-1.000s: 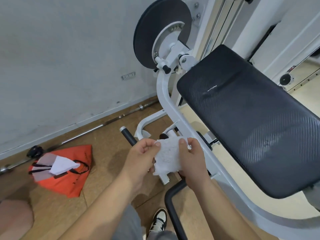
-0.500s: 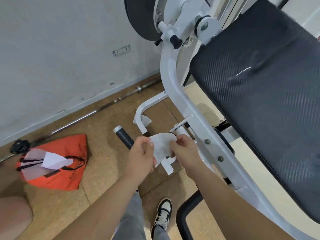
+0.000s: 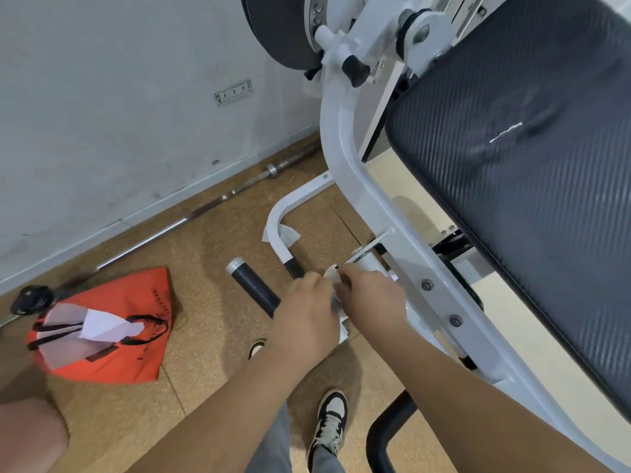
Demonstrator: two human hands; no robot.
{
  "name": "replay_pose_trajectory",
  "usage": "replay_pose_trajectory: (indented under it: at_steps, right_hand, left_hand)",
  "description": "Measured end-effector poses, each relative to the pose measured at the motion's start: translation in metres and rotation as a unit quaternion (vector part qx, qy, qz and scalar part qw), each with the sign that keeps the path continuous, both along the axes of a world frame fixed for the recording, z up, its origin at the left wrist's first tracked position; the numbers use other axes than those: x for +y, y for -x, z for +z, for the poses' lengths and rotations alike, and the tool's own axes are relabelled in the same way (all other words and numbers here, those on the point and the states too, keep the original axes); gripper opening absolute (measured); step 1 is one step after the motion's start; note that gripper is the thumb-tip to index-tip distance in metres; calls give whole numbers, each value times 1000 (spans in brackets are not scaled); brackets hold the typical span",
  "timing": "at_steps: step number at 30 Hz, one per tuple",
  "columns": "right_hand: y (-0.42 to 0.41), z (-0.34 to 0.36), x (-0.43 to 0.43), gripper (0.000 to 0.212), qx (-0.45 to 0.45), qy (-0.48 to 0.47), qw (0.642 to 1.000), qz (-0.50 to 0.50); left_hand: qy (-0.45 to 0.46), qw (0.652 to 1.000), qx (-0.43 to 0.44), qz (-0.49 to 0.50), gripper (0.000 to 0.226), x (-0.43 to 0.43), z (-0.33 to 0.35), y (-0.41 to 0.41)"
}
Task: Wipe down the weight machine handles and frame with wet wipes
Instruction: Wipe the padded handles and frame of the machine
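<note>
Both arms reach forward and down, backs of the hands upward. The left hand [image 3: 307,312] and right hand [image 3: 372,298] meet, fingers curled, pinching a crumpled white wet wipe [image 3: 332,275], mostly hidden between them, just beside the machine frame [image 3: 355,186]. This white, bolted tube runs diagonally from upper centre to lower right.

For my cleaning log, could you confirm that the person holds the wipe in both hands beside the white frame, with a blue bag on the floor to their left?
Not quite: the head view shows the bag is orange-red, not blue. Otherwise right: the left hand and right hand hold the wipe beside the white frame, the bag on the floor to their left.
</note>
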State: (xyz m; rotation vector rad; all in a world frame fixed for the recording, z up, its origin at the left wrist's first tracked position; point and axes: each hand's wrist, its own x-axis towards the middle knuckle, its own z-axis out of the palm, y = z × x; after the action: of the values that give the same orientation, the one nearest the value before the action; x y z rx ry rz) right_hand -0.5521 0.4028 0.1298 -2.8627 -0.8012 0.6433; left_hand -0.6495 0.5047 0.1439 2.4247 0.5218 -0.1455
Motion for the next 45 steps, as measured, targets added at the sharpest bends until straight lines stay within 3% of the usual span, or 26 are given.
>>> replay_pose_trajectory:
  at_steps: [2, 5, 7, 9, 12, 15, 17, 20, 24, 26, 29, 31, 33, 36, 38, 40, 42, 43, 45]
  right_hand:
    - [-5, 8, -5, 19, 0, -76, 996, -45]
    - [-13, 20, -28, 18, -177, -236, 955, -18]
    - [-28, 24, -47, 28, -238, -238, 941, 37]
    - [-47, 29, -65, 54, -179, -153, 972, 14]
    - [-73, 25, -86, 73, -17, -3, 996, -85]
    - [-78, 15, -98, 70, -27, 19, 998, -59]
    - [-79, 12, -100, 82, -14, 3, 998, -67]
    - [-82, 4, -101, 89, 4, -14, 997, -78]
    - [-88, -2, -102, 76, 3, -2, 998, -59]
    - [-91, 2, -100, 73, 3, 24, 999, -36]
    - [-93, 7, -97, 76, 4, 38, 999, -23]
    - [-92, 6, -97, 77, -2, 30, 999, -26]
    - [-91, 5, -97, 77, -9, 22, 999, -26]
    - [-92, 1, -97, 77, -13, 22, 999, -23]
    - [-93, -1, -97, 77, -19, 22, 999, -20]
    - [-93, -1, -98, 77, -21, 22, 999, -21]
    - [-92, -1, -97, 77, -19, 12, 999, -25]
    - [-91, -3, -97, 76, -19, 2, 999, -27]
    - [-91, -6, -99, 76, -20, -8, 999, -25]
  left_hand:
    - [-23, 997, 61, -47, 18, -8, -7, -11]
    - [-122, 978, 142, -95, 22, -21, -20, -20]
    - [-174, 965, 168, -102, 29, -29, -28, -22]
    - [-175, 962, 190, -87, 34, -31, -37, -29]
    - [-105, 964, 235, -65, 20, -23, -50, -45]
    - [20, 960, 267, -79, 25, -8, -61, -59]
    - [142, 935, 313, -91, 32, 6, -71, -65]
    - [279, 877, 387, -63, 72, 18, -79, -72]
    - [362, 830, 421, -45, 56, 16, -76, -79]
    - [264, 869, 417, -33, 52, 7, -66, -79]
    - [-46, 948, 315, 2, 27, -24, -55, -62]
    - [-196, 951, 239, 20, 10, -48, -45, -46]
    - [-215, 949, 227, 36, 17, -56, -47, -42]
    - [-113, 948, 295, 40, 17, -37, -64, -58]
    - [32, 937, 348, 3, 30, -15, -79, -71]
    - [219, 893, 392, -7, 58, 0, -86, -77]
    - [339, 840, 423, 3, 75, 8, -88, -79]
    - [350, 836, 422, -1, 74, 10, -87, -81]
    - [268, 882, 389, 3, 57, 3, -84, -84]
